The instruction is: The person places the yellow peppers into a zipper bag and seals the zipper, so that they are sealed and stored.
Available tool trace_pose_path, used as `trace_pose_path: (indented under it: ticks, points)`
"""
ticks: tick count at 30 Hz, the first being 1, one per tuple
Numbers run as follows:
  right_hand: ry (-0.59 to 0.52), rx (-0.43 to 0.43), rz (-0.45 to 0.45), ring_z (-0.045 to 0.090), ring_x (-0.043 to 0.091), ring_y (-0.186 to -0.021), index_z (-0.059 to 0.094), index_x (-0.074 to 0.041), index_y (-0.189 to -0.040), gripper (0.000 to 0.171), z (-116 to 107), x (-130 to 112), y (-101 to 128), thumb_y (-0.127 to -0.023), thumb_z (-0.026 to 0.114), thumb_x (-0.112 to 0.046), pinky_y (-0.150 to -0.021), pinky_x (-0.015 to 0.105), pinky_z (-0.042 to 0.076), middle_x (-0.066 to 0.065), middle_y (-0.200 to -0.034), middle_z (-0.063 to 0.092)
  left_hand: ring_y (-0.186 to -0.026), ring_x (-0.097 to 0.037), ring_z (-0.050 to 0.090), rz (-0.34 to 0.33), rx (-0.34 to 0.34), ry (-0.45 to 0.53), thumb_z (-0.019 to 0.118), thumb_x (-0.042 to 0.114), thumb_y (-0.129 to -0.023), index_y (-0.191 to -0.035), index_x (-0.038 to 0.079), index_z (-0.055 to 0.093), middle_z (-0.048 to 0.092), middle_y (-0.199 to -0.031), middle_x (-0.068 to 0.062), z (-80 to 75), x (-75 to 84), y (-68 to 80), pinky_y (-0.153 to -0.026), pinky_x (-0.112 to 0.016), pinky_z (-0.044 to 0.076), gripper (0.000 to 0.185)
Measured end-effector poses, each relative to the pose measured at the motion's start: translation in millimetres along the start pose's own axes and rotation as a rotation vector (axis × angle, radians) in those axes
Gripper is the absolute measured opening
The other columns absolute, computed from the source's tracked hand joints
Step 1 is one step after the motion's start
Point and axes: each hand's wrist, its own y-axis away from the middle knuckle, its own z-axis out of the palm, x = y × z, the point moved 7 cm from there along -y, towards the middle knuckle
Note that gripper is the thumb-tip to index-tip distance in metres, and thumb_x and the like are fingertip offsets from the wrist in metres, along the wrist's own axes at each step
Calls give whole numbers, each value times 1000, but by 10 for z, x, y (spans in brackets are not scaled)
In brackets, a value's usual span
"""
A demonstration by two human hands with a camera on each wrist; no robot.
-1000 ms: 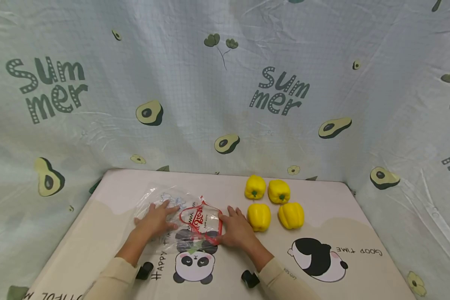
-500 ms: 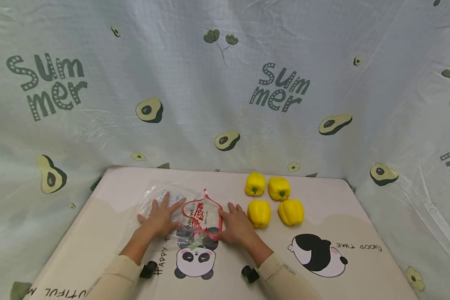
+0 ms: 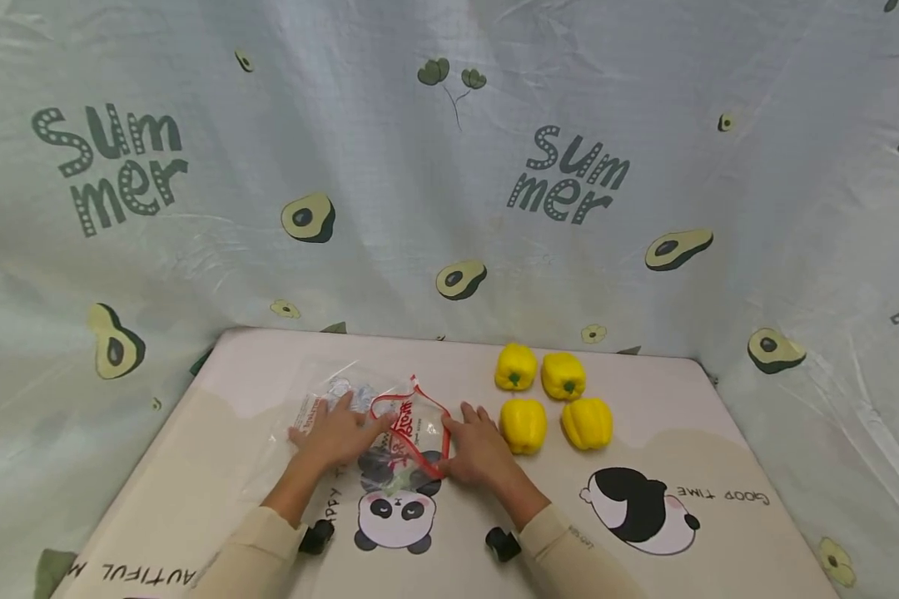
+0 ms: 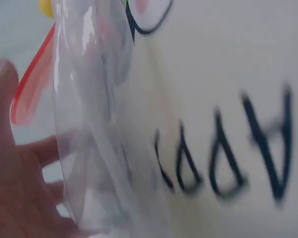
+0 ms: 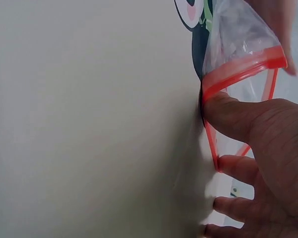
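The tabletop [image 3: 719, 433] carries a clear bag [image 3: 389, 433] near its middle, red mouth gaping toward four yellow peppers [image 3: 553, 398] just beside it. The left hand [image 3: 337, 434] lies flat on the bag's body, fingers straight, pinning it. The right hand [image 3: 482, 449] pinches the red rim [image 5: 238, 69], thumb inside, propping the mouth open.

Both hands are at a clear plastic bag [image 3: 378, 424] with a red zip rim, lying on the surface [image 3: 689, 416] over a panda print. The left hand [image 3: 339, 433] lies flat on the bag, while the right hand [image 3: 481, 449] is at the rim. Four yellow bell peppers [image 3: 553, 398] sit just beside the right hand.
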Motion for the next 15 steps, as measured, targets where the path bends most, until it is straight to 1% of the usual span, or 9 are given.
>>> trace_pose_path:
  ticks: [2, 4, 5, 7, 9, 12, 13, 14, 15]
  points:
    - [-6, 4, -4, 28, 43, -159, 54, -22, -154, 81, -8, 11, 2, -82, 85, -43, -126, 65, 29, 14, -170, 35, -157, -61, 4, -48, 16, 25, 44, 78, -94, -137, 4, 67, 26, -171, -22, 0, 59, -24, -106, -95, -1, 89]
    - [-16, 6, -15, 28, 44, -158, 54, -21, -153, 80, -10, 11, 9, -83, 84, -43, -126, 65, 29, 15, -169, 35, -157, -61, 5, -83, 26, 40, 49, 67, -97, -138, 1, 65, 29, -170, -22, 3, 107, -36, -105, -95, 0, 80]
    - [-23, 4, -21, 28, 44, -158, 54, -21, -153, 79, -7, 10, 11, -83, 84, -43, -126, 65, 29, 15, -169, 35, -156, -62, 6, -88, 25, 47, 51, 61, -97, -135, -1, 67, 30, -169, -23, 6, 125, -41, -105, -96, 1, 74]
    - [-33, 3, -31, 29, 45, -158, 54, -21, -153, 78, -2, 5, 17, -84, 83, -42, -126, 65, 28, 16, -169, 35, -155, -64, 4, -73, 14, 60, 55, 46, -96, -139, -2, 63, 28, -169, -25, 14, 152, -39, -103, -97, 1, 65]
    - [-43, 2, -32, 29, 45, -158, 54, -21, -153, 78, 4, 5, 21, -84, 83, -42, -127, 65, 26, 17, -169, 35, -155, -65, 1, -22, 8, 89, 58, 34, -91, -149, 4, 55, 22, -171, -25, 30, 153, -38, -101, -97, -1, 65]
    - [-35, -1, -28, 28, 44, -158, 53, -21, -154, 79, 5, 16, 11, -84, 83, -43, -128, 64, 26, 16, -170, 35, -156, -63, -6, 109, 25, 150, 63, 22, -84, -164, 20, 32, 10, -175, -24, 22, 145, -27, -99, -98, -5, 86]
    - [-33, -3, -23, 27, 44, -159, 53, -22, -154, 79, 2, 23, 7, -84, 83, -43, -128, 63, 26, 15, -170, 34, -156, -63, -7, 164, 50, 176, 64, 20, -84, -165, 24, 29, 8, -175, -23, 11, 147, -22, -100, -97, -5, 89]
    - [-29, -4, -18, 26, 44, -159, 53, -22, -154, 80, 0, 32, 4, -84, 83, -43, -128, 63, 26, 15, -170, 34, -156, -62, -7, 225, 84, 201, 65, 17, -84, -165, 27, 29, 8, -175, -22, -5, 157, -11, -103, -96, -3, 90]
    - [-23, -7, -15, 26, 43, -159, 52, -22, -155, 80, -2, 38, 2, -84, 84, -43, -128, 62, 27, 14, -170, 34, -157, -61, -6, 281, 118, 227, 66, 14, -85, -164, 28, 34, 9, -176, -21, -27, 169, 6, -106, -95, -1, 86]
